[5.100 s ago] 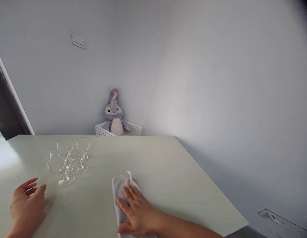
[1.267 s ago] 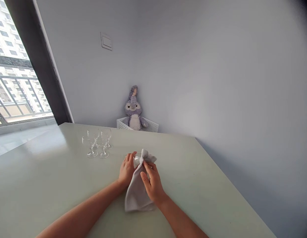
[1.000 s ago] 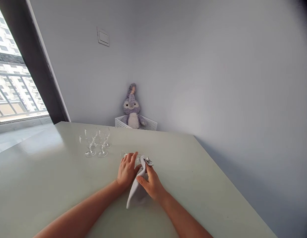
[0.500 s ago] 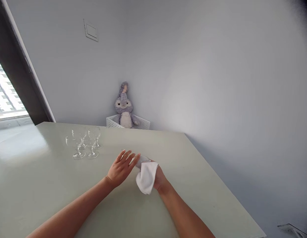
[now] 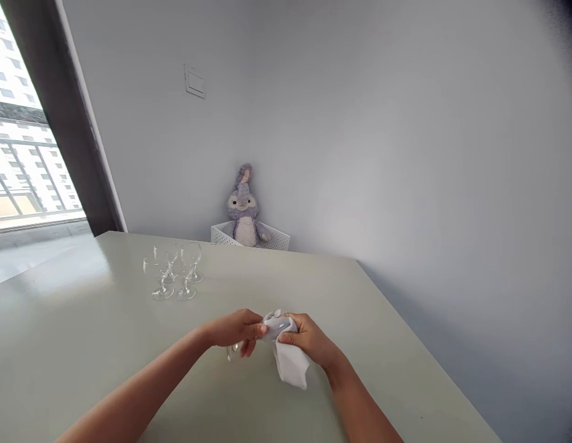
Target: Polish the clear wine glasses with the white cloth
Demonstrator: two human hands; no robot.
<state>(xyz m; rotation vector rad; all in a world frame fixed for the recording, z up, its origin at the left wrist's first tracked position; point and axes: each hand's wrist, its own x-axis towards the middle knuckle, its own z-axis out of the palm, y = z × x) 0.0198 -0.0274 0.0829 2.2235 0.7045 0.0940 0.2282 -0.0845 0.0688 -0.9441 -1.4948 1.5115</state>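
A clear stemmed glass (image 5: 276, 329) lies on its side in the air between my hands, above the near part of the table. My left hand (image 5: 237, 329) is closed around its stem end, and the foot shows just below my fingers. My right hand (image 5: 310, 337) grips a white cloth (image 5: 292, 367) wrapped over the bowl, thumb on the near side. Part of the cloth seems to be inside the bowl, and a loose corner hangs down. My right fingers behind the bowl are hidden.
Several clear stemmed glasses (image 5: 186, 292) stand upright in a group on the pale table (image 5: 249, 277), left of my hands. Behind its far edge, a grey plush toy (image 5: 245, 229) sits in a white perforated basket (image 5: 279, 239). Walls meet behind the table; a window is at left.
My left hand has gone from fingers spread beside the glass to closed around its stem end. My right hand has turned over, its back now showing. The view has shifted slightly.
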